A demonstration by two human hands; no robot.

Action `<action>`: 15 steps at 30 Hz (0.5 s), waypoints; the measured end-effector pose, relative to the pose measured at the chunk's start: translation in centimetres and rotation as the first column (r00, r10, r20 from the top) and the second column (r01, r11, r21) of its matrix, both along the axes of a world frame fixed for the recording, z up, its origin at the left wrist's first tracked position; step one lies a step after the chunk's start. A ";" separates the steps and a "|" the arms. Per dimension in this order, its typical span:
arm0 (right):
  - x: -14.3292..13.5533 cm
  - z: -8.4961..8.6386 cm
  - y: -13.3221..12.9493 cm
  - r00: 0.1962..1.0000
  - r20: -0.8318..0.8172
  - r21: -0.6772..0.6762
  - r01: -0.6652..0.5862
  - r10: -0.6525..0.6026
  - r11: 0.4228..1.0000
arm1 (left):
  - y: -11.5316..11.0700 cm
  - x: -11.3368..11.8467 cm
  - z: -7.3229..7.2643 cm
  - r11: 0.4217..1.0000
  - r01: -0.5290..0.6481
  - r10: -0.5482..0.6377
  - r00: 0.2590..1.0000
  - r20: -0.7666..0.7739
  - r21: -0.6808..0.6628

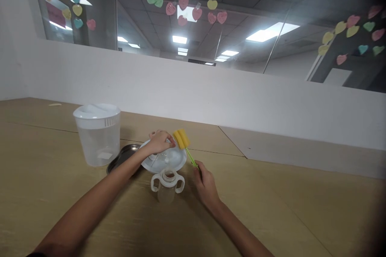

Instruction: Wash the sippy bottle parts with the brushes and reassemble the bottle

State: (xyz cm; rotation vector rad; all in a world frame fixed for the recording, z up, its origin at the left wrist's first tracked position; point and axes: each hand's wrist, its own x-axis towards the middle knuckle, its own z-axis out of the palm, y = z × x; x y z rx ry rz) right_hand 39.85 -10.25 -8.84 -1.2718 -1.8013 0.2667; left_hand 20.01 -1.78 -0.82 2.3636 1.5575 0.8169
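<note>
My right hand (206,184) is wrapped round the green handle of a sponge brush (181,139), whose yellow foam head points up and away to the left. My left hand (161,141) hovers over a white bowl (179,161), its fingers curled in and thumb pressed close, a little left of the foam. Whatever those fingers may hold is too small to make out. Inside the bowl lie some clear or white parts, hard to tell apart. Just in front of it, a baby bottle (167,192) with two white handles stands upright, its top uncovered.
To the left stands a clear plastic bucket (99,140) with a white lid. A dark metal tray (116,163) lies between it and the bowl, partly behind my left forearm. Behind the wooden table (271,217) rises a white wall (181,88) with windows above.
</note>
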 end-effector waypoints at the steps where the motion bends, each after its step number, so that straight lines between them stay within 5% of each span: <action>1: -0.1 0.1 -0.2 1.000 0.003 0.008 -0.013 0.013 1.000 | -0.1 -0.3 0.5 1.000 0.000 0.000 1.000 0.018 -0.002; 5: 0.0 0.3 -0.4 0.997 0.057 0.037 -0.061 0.059 0.997 | 0.1 -1.7 1.6 0.998 0.025 -0.037 0.971 0.236 0.052; 9: 0.3 0.2 -0.3 0.991 0.110 0.020 -0.074 0.071 0.997 | 0.8 -3.3 2.0 0.991 0.071 -0.117 0.865 0.488 0.111; 15: 0.2 0.1 -0.4 0.997 0.041 0.048 -0.067 0.065 0.997 | -0.5 -3.3 2.7 0.955 0.288 -0.282 0.793 0.539 0.075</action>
